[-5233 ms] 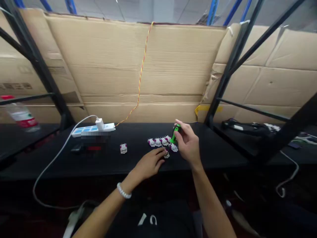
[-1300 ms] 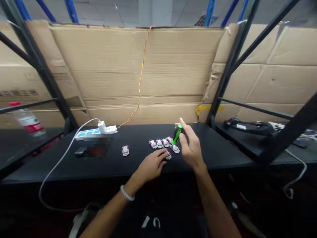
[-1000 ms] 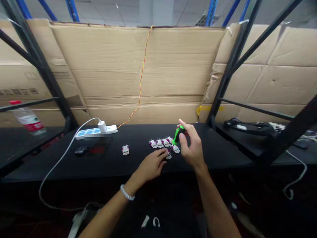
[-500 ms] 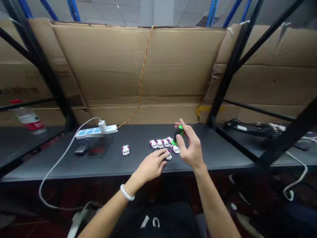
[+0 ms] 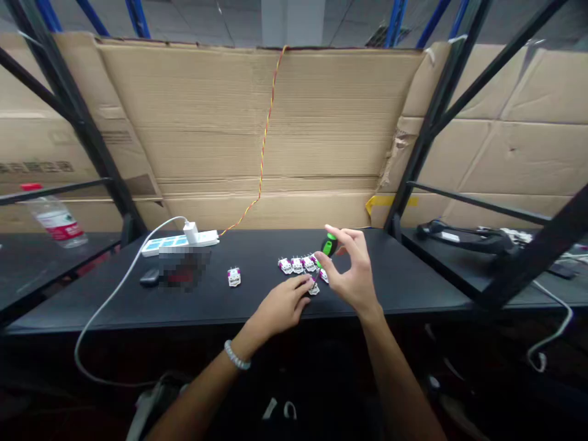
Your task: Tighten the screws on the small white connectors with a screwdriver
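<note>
A screwdriver (image 5: pixel 329 245) with a black and green handle leans in my right hand (image 5: pixel 351 269), between thumb and fingers. Its thin shaft slants down to a small white and purple part (image 5: pixel 314 290) at the table's near side. My left hand (image 5: pixel 287 301) pinches that part against the black tabletop, the fingertips covering some of it. Just behind stands a row of several similar white and purple parts (image 5: pixel 297 264). Another one (image 5: pixel 324 275) is half hidden by my right hand. A single similar part (image 5: pixel 234 277) lies apart to the left.
A white power strip (image 5: pixel 180 242) with a plugged-in charger and cable lies at the left, a dark object (image 5: pixel 149 277) in front of it. Black metal posts (image 5: pixel 420 147) frame the table. Cardboard (image 5: pixel 321 135) walls the back. A bottle (image 5: pixel 57 220) stands far left.
The screwdriver handle has tilted and shows more green, and my right hand has shifted slightly left with its fingers turned around it. My left hand stays on the part.
</note>
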`<state>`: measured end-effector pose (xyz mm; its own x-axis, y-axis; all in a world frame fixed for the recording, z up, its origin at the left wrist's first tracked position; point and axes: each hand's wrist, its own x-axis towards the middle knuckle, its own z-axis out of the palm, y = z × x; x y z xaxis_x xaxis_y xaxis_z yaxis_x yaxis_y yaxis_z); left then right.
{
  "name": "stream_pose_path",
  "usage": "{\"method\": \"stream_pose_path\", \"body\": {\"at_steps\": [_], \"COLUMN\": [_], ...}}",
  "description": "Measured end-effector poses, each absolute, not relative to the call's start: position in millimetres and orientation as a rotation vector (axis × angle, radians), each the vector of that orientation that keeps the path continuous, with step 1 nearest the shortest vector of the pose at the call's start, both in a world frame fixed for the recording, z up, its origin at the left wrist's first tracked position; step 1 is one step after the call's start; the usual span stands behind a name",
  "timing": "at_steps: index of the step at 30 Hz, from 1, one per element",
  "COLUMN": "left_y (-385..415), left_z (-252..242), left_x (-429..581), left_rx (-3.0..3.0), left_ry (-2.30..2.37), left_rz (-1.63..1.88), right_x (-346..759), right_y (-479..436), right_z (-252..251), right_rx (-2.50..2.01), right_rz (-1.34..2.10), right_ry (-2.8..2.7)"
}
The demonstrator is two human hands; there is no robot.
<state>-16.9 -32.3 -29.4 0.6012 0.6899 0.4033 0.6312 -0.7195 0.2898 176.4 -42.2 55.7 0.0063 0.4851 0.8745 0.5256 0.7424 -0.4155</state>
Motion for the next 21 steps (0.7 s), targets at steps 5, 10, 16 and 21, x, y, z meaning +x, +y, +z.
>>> {"method": "stream_pose_path", "body": {"at_steps": [5, 10, 16, 21], "left_y": [-31.0, -31.2, -31.9, -31.7], "left_z": [-31.9, -31.7, -29.6, -30.3], "left_x": [-16.7, -17.3, -17.3, -16.6], "left_rx": [2.708, 2.719, 2.703, 2.691], "left_ry": [1.113, 1.106, 1.120, 1.125], "left_rz": [0.757, 0.781, 0.739, 0.734], "right_x": [179.1, 178.8, 180.3, 186.0], "right_y": [-40.1, -40.9, -39.8, -40.3], "right_z": [53.8, 54.3, 54.2, 56.1], "right_rx": [-0.795, -0.819, -0.834, -0.853], "right_rz": [0.040, -0.015, -0.023, -0.083], "right_ry": [-1.649, -1.615, -1.567, -1.501]}}
